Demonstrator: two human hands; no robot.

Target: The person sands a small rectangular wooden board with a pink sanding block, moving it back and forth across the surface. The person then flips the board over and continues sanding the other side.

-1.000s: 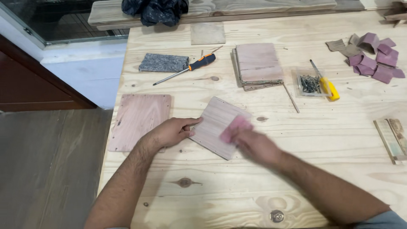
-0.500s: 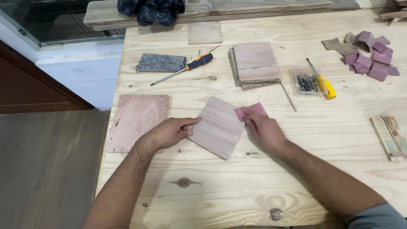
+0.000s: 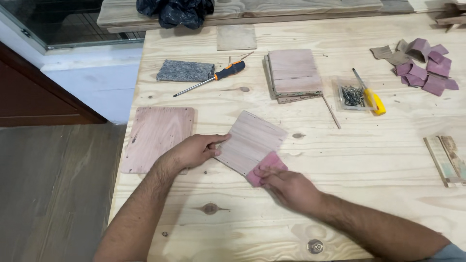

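A small pale wooden panel [image 3: 250, 141] lies tilted on the plywood table [image 3: 369, 160]. My left hand [image 3: 195, 151] presses on its left corner and holds it still. My right hand [image 3: 286, 187] pinches a folded pink piece of sandpaper [image 3: 264, 166] against the panel's near right edge. A second, reddish panel [image 3: 156, 139] with small holes along its rim lies flat to the left of my left hand.
A stack of wooden panels [image 3: 293, 73], an orange-handled screwdriver [image 3: 211, 78] and a grey block [image 3: 185, 71] lie further back. A clear box of screws [image 3: 352, 94] with a yellow-handled tool [image 3: 373, 98] sits to the right, with several sandpaper pieces [image 3: 422, 68] beyond. Table's left edge drops to the floor.
My right hand has slid the sandpaper from the panel's far right corner down to its near right edge. The left hand and panel have stayed put.
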